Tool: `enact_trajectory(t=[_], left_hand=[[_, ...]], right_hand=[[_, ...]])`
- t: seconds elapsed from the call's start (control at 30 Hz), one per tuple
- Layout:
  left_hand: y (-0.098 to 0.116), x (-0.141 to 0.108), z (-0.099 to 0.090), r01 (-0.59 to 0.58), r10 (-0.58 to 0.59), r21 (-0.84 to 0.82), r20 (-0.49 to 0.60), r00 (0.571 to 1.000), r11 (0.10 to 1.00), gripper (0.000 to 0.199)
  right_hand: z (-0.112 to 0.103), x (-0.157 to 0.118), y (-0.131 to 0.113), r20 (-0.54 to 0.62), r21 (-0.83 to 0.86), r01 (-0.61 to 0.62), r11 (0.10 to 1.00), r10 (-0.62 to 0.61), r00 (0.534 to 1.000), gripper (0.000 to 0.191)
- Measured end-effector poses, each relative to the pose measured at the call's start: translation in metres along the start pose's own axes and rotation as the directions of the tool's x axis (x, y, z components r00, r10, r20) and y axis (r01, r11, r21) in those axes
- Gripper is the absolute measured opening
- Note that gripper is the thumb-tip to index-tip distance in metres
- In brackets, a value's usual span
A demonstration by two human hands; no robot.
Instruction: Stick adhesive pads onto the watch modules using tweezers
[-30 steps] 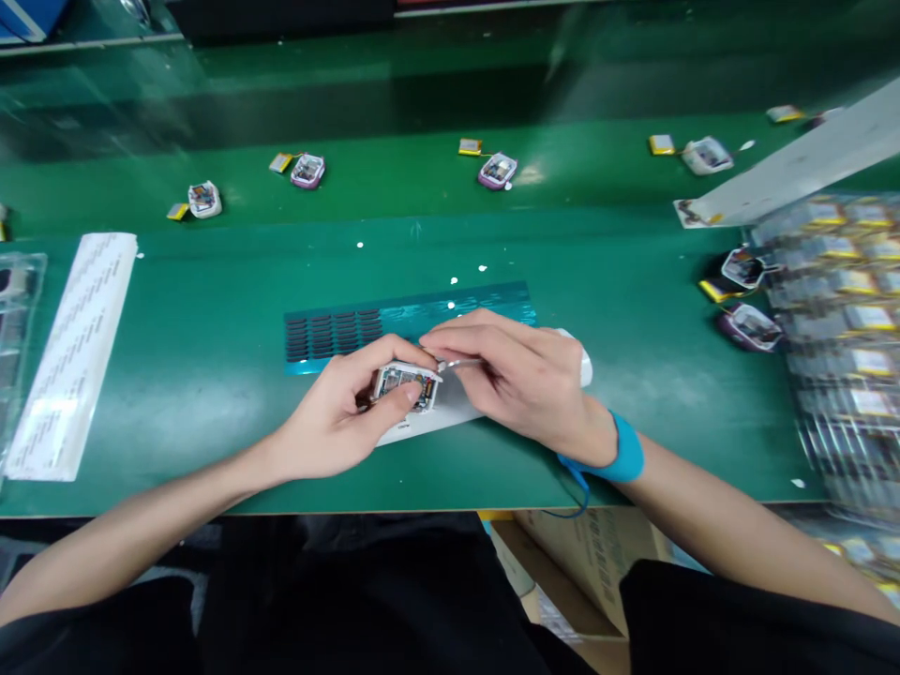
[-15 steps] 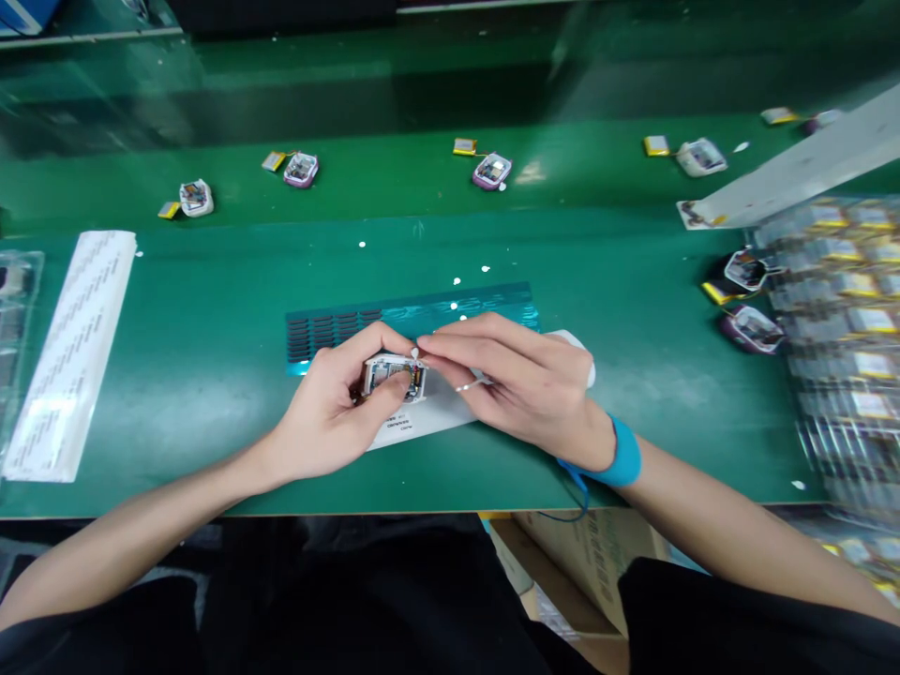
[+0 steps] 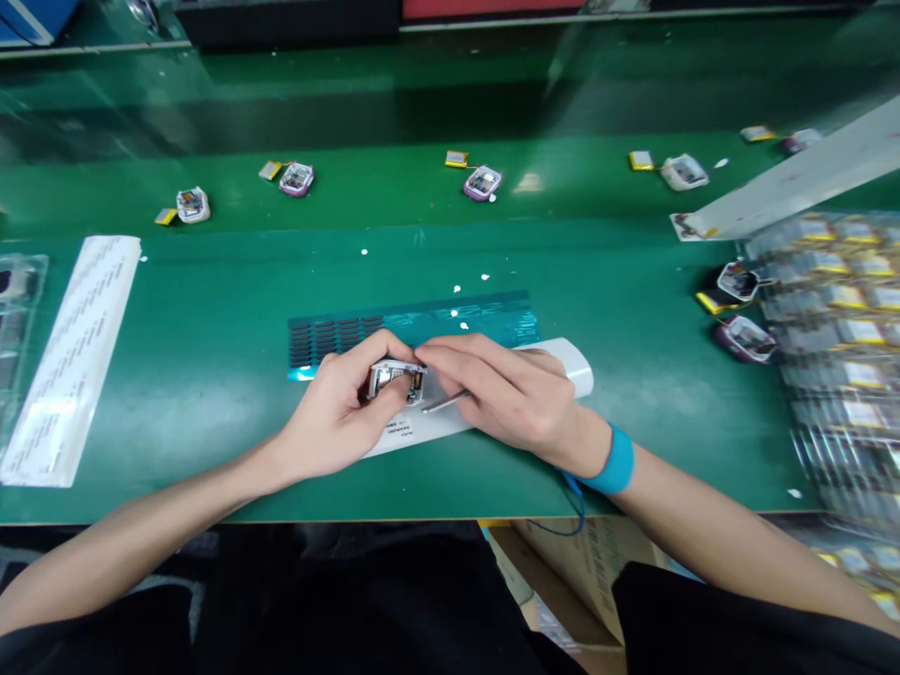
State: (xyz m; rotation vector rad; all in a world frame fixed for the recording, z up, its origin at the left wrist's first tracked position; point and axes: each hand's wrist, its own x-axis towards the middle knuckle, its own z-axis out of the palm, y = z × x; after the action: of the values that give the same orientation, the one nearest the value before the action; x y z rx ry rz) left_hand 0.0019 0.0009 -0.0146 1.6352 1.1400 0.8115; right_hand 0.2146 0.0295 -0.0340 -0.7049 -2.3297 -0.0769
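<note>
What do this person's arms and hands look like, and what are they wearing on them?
The left hand and right hand are both gloveless. The right wrist wears a plain blue wristband, with a thin blue cord beside it; the left wrist is bare. Black sleeves leave both forearms uncovered.

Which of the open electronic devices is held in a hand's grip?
The white-rimmed device in the person's left hand. It alone is held; the other open devices lie apart from the hands.

I see the metal tool [image 3: 444,402] in the right hand [image 3: 520,398] has swung lower beside the case [image 3: 383,378]. Far devices [image 3: 482,183] drifted left.
</note>
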Motion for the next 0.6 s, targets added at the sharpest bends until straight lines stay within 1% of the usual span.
enact_trajectory(t=[0.03,0.1,0.13,0.17,0.2,0.27,0.33,0.4,0.47,0.6], left_hand=[[0.0,-0.001,0.0,-0.007,0.007,0.016,0.012,1.0,1.0,0.007],[-0.001,-0.002,0.001,-0.002,0.001,0.023,0.036,0.999,1.0,0.008],[-0.001,-0.002,0.001,0.015,-0.016,0.012,0.042,0.999,1.0,0.01],[-0.001,-0.002,0.001,0.039,-0.039,-0.007,0.042,0.998,0.999,0.011],[-0.001,-0.001,0.001,0.064,-0.063,-0.034,0.038,0.997,0.997,0.011],[-0.001,0.0,0.0,0.106,-0.103,-0.096,0.031,0.994,0.99,0.011],[-0.002,0.001,-0.001,0.127,-0.124,-0.142,0.032,0.992,0.982,0.012],[-0.003,0.001,-0.002,0.138,-0.132,-0.163,0.048,0.99,0.977,0.014],[-0.003,0.001,-0.002,0.143,-0.134,-0.178,0.064,0.989,0.974,0.015],[-0.003,0.001,-0.001,0.141,-0.131,-0.201,0.064,0.989,0.969,0.013]], right_hand=[[0.001,0.0,0.004,-0.014,-0.012,-0.036,0.999,0.036,0.999,0.032],[0.002,0.001,0.014,-0.053,-0.054,-0.152,0.987,0.149,0.987,0.035],[0.002,0.002,0.018,-0.073,-0.075,-0.2,0.977,0.195,0.978,0.038],[0.0,0.003,0.022,-0.083,-0.088,-0.222,0.971,0.215,0.973,0.041],[-0.002,0.005,0.024,-0.082,-0.09,-0.213,0.973,0.206,0.975,0.044],[-0.007,0.007,0.024,-0.042,-0.066,-0.116,0.991,0.114,0.993,0.042],[-0.01,0.007,0.021,0.016,-0.016,-0.006,1.0,0.006,1.0,0.034],[-0.011,0.006,0.018,0.045,0.039,0.061,0.997,-0.063,0.997,0.026],[-0.01,0.004,0.016,0.046,0.066,0.082,0.994,-0.085,0.995,0.022],[-0.008,0.004,0.017,0.03,0.038,0.098,0.994,-0.099,0.995,0.019]])
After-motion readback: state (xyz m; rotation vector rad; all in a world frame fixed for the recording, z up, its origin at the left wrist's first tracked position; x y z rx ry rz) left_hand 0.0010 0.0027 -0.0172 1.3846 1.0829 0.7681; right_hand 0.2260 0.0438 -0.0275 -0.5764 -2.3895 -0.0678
